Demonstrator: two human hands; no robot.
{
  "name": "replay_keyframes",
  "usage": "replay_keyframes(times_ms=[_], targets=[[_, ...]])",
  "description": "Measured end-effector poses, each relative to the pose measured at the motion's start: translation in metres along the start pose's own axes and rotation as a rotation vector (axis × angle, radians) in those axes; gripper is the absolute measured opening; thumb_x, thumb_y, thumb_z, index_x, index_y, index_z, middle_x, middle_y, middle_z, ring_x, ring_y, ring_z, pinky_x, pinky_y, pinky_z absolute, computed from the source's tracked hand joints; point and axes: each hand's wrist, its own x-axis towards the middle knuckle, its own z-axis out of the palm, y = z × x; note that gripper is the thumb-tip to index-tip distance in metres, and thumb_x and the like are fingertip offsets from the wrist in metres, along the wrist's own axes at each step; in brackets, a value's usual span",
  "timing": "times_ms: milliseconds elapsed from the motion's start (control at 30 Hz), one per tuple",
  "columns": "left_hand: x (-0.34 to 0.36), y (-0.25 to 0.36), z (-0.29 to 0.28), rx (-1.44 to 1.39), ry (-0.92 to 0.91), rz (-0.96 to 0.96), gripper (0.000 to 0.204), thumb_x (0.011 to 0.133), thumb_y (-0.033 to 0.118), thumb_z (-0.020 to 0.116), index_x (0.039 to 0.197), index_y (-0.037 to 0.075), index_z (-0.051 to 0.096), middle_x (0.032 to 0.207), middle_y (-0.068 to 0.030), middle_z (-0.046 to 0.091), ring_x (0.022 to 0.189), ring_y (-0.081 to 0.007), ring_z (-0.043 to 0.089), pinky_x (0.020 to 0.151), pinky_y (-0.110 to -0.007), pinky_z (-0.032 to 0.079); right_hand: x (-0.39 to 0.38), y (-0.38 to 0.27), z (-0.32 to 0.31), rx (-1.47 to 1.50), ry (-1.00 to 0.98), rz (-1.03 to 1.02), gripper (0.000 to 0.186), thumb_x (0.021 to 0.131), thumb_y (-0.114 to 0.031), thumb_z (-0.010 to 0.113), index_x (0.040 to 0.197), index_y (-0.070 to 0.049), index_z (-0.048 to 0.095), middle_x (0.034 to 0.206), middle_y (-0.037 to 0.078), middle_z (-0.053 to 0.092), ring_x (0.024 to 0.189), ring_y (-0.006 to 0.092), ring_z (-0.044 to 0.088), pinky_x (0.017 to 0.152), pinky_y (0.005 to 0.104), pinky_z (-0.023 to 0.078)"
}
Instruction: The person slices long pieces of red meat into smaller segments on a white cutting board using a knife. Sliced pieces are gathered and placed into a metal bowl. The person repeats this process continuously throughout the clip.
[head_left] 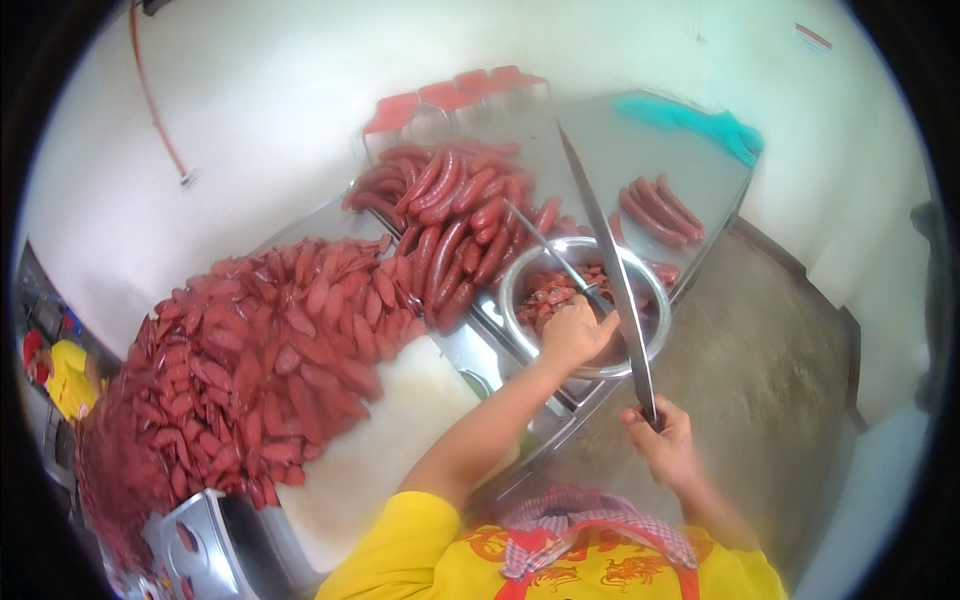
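Observation:
My right hand (664, 440) is closed round the handle of a long knife (612, 255), whose blade points up and away over the right part of a metal bowl. Over that bowl (512, 325) my left hand (578, 335) grips the dark handle of a honing steel (548, 243). Its grey rod slants up to the left, its tip in front of the sausages. Reddish scraps (548, 292) lie in the bowl. Beyond and left of it is a heap of whole red sausages (440, 185). A large mound of sliced sausage (250, 350) covers the left side.
A pale cutting board (375, 450) lies left of my left arm. Several sausages (660, 212) sit apart at the far right, near a turquoise cloth (695, 122). Red chairs (445, 97) stand behind the table. A steel container (215, 545) is at lower left; another person (72, 380) stands far left.

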Motion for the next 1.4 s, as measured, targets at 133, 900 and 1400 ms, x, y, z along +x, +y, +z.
replay_keyframes(times_ms=[133,900,1400], targets=[[0.027,0.026,0.040,0.027,0.009,-0.331,0.082,0.077,0.051,0.070,0.118,-0.012,0.035,0.107,-0.0329,0.062,0.102,-0.0429,0.063,0.088,-0.046,0.051,-0.004,0.021,-0.080,-0.072,-0.043,0.019,0.024,0.087,-0.021,0.072,0.077,-0.002,0.059,0.057,-0.005,0.045,0.054,0.0044,0.038,0.048,0.0245,0.031],[0.020,0.053,0.029,-1.368,0.220,-0.590,0.015,0.079,0.016,0.061,0.074,0.004,0.055,0.056,-0.0055,0.053,0.045,-0.0173,0.053,0.042,-0.030,0.045,-0.008,0.096,-0.263,-0.107,0.062,-0.012,0.026,0.084,-0.020,0.073,0.074,0.000,0.060,0.059,-0.004,0.045,0.057,0.0054,0.040,0.050,0.0254,0.033],[-0.199,0.118,0.158,-0.301,-0.038,-0.308,0.041,0.080,0.037,0.071,0.090,-0.001,0.060,0.067,-0.0145,0.064,0.055,-0.0195,0.063,0.056,-0.035,0.050,0.042,0.164,-0.223,-0.988,-0.178,-0.373,0.023,0.063,-0.019,0.067,0.079,-0.003,0.060,0.075,0.021,0.066,0.072,0.0392,0.065,0.069,0.0471,0.053]])
